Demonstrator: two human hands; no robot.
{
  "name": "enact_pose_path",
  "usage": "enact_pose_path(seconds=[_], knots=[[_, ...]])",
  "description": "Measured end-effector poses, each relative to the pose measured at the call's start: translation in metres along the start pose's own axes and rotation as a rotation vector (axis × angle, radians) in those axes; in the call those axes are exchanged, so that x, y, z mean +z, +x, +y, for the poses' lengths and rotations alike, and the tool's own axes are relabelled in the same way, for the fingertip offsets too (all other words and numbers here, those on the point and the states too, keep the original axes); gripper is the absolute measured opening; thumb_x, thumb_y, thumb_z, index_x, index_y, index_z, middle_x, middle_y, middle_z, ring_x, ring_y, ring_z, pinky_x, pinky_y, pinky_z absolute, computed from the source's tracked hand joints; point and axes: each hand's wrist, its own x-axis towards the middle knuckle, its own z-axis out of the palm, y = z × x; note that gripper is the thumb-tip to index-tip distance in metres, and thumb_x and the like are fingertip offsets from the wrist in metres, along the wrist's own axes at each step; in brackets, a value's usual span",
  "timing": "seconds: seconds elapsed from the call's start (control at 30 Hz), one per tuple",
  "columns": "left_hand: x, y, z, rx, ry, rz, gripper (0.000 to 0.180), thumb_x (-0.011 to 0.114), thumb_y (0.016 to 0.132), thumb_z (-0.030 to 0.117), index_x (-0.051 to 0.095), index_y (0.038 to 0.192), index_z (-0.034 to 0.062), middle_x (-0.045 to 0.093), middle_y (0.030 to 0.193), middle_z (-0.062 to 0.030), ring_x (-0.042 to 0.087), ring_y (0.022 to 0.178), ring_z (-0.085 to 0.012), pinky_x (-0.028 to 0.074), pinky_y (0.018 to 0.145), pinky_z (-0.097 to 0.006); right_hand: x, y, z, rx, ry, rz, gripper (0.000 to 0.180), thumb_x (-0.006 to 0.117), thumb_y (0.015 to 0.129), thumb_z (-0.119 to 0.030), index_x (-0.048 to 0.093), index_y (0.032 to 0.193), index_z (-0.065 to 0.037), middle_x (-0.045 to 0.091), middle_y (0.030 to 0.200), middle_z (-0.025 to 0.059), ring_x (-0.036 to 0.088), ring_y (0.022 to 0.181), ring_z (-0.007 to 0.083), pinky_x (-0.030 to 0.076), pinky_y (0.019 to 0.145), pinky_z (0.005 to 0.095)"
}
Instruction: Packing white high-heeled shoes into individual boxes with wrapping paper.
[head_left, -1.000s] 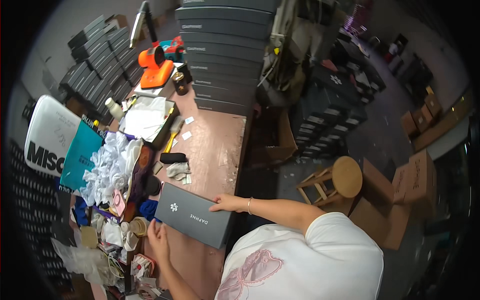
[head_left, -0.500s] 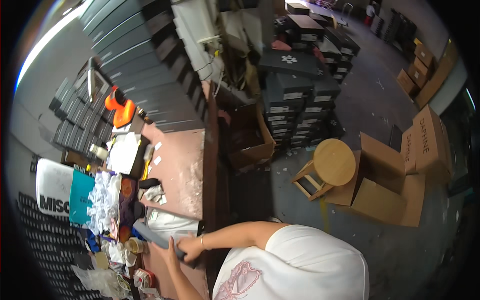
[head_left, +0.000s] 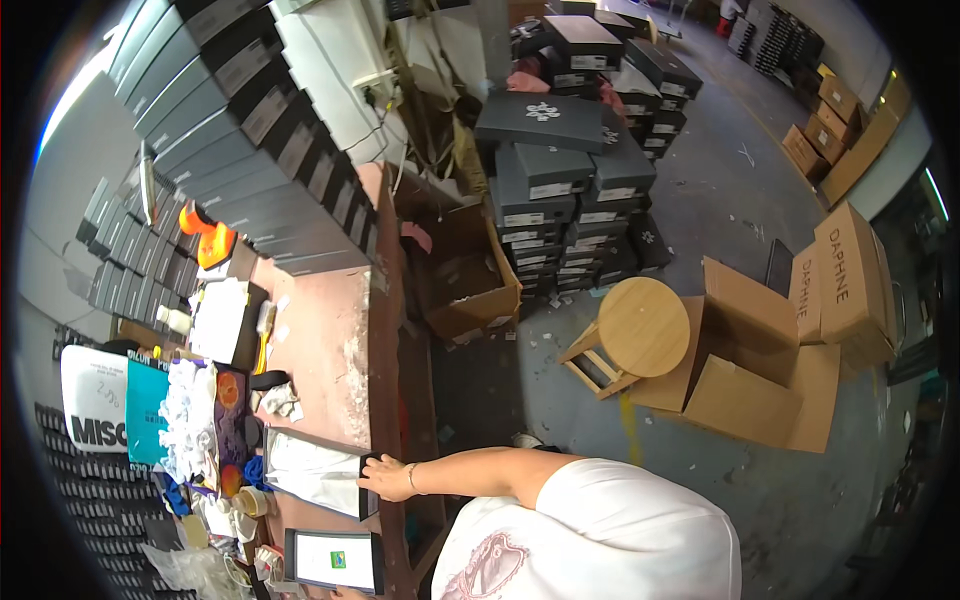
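My right hand [head_left: 388,478] is at the near end of an open dark grey shoe box [head_left: 368,492], its fingers curled over the rim. White tissue paper [head_left: 312,472] fills the box and hides whatever is underneath. Beside the box, on the bench, lies a dark-edged lid [head_left: 290,556] with its white inside up and a small green and yellow sticker [head_left: 338,560] on it. Only a sliver of my left hand [head_left: 350,594] shows at the bottom edge, by the lid; its fingers are hidden.
Tall stacks of shoe boxes [head_left: 250,130] stand on the bench [head_left: 325,340]. An orange tape dispenser [head_left: 212,245] and a carton of crumpled white paper [head_left: 190,420] sit along its far side. A wooden stool [head_left: 645,328] and open cardboard cartons [head_left: 745,400] are on the floor.
Both hands held the grey lid tilted over the box. The lid now lies beside the box, my right hand is on the box's end, and my left hand has dropped almost out of view.
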Motion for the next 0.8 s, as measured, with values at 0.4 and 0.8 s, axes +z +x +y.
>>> enact_pose_path(seconds=[0.4, 0.8], knots=[[0.022, 0.032, 0.191, 0.799, -0.299, -0.133, 0.036, 0.061, 0.081, 0.008, 0.057, 0.116, -0.0001, 0.055, 0.121, -0.0206, 0.048, 0.117, -0.0367, 0.037, 0.102, -0.042, 0.01, 0.032, -0.026, -0.002, -0.07, -0.256, 0.038, 0.065, 0.083, -0.03, 0.058, 0.11, -0.006, 0.067, 0.081, 0.0172, 0.066, 0.076, 0.0358, 0.05, 0.07, 0.0457], [0.058, 0.008, 0.206, 0.985, 0.45, -0.503, 0.052, 0.072, 0.072, 0.035, 0.059, 0.113, 0.0062, 0.049, 0.126, -0.0149, 0.032, 0.133, -0.031, 0.019, 0.105, -0.066, -0.005, 0.203, -0.006, -0.173, -0.42, -0.044, 0.05, 0.062, 0.079, -0.02, 0.05, 0.123, 0.001, 0.066, 0.09, 0.0185, 0.063, 0.084, 0.0405, 0.045, 0.091, 0.044]])
